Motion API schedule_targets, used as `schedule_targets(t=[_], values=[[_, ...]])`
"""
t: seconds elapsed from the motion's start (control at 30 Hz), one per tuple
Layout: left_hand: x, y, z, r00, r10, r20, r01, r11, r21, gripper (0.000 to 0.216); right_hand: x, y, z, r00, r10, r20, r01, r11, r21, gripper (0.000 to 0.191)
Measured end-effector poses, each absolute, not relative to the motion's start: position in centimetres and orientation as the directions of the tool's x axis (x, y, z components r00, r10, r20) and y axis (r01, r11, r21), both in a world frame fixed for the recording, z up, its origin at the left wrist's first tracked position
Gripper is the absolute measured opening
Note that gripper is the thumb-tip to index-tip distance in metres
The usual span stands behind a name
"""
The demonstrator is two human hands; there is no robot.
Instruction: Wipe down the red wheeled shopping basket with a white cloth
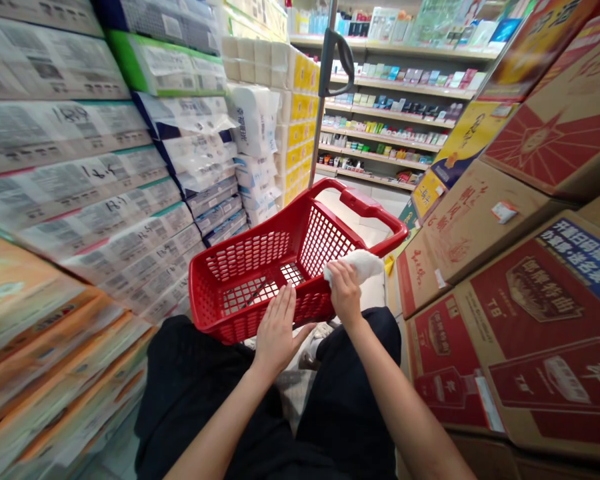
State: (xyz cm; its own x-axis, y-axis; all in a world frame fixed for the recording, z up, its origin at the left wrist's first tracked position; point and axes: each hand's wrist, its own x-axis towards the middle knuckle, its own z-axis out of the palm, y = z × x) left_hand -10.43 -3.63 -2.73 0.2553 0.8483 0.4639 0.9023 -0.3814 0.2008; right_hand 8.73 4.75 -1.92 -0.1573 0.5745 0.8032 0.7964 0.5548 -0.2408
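Observation:
A red plastic shopping basket with perforated sides is tilted in front of my knees, its long handle at the far right. Nothing lies inside it. My left hand rests flat against the near side, fingers stretched out and together over the rim, thumb apart. In my right hand a white cloth is gripped, pressed on the near rim close to the basket's right corner. Part of the cloth sticks out to the right beyond my fingers.
Stacked paper packs rise on the left, with orange packs nearer. Cardboard cartons are piled on the right. Behind the basket stand a glass door's dark handle and shelves of small boxes.

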Motion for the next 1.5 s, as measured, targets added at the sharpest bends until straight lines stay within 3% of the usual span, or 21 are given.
schedule_targets(t=[0.2,0.33,0.5,0.57,0.7,0.77,1.0,1.17,1.37,1.5], values=[[-10.7,-3.6,-2.8,0.260,0.839,0.479,0.892,-0.398,0.214,0.061,3.7,2.9,-4.1,-0.330,0.533,0.779,0.721,0.675,-0.156,0.038],[-10.6,-3.6,-2.5,0.250,0.837,0.487,0.885,-0.401,0.235,0.056,7.8,4.2,-2.5,-0.460,0.514,0.724,0.717,0.696,-0.039,0.043],[-10.4,-3.6,-2.2,0.235,0.843,0.484,0.888,-0.389,0.245,0.056,14.5,6.5,0.4,-0.450,0.540,0.712,0.784,0.620,0.024,0.043],[-10.3,-3.6,-2.3,0.232,0.846,0.480,0.889,-0.384,0.248,0.056,15.3,6.9,0.7,-0.415,0.541,0.731,0.800,0.600,0.010,0.040],[-10.3,-3.8,-2.5,0.233,0.846,0.479,0.890,-0.384,0.245,0.057,12.2,6.0,-0.8,-0.152,0.540,0.828,0.834,0.520,-0.186,0.038],[-10.2,-3.8,-2.6,0.231,0.847,0.479,0.892,-0.381,0.244,0.057,9.3,5.0,-2.1,-0.117,0.540,0.833,0.818,0.528,-0.227,0.040],[-10.1,-3.7,-2.8,0.219,0.847,0.485,0.903,-0.364,0.227,0.056,2.2,2.4,-4.9,-0.249,0.540,0.804,0.752,0.631,-0.191,0.035],[-10.2,-3.7,-2.6,0.226,0.846,0.482,0.900,-0.371,0.230,0.058,7.0,4.0,-3.0,-0.458,0.506,0.731,0.736,0.677,-0.007,0.041],[-10.1,-3.6,-2.5,0.229,0.844,0.484,0.892,-0.381,0.242,0.061,15.1,6.4,0.7,-0.395,0.568,0.722,0.826,0.563,0.010,0.042],[-10.1,-3.7,-2.6,0.223,0.844,0.487,0.895,-0.376,0.242,0.061,13.1,6.1,0.0,-0.169,0.555,0.814,0.861,0.485,-0.152,0.038]])
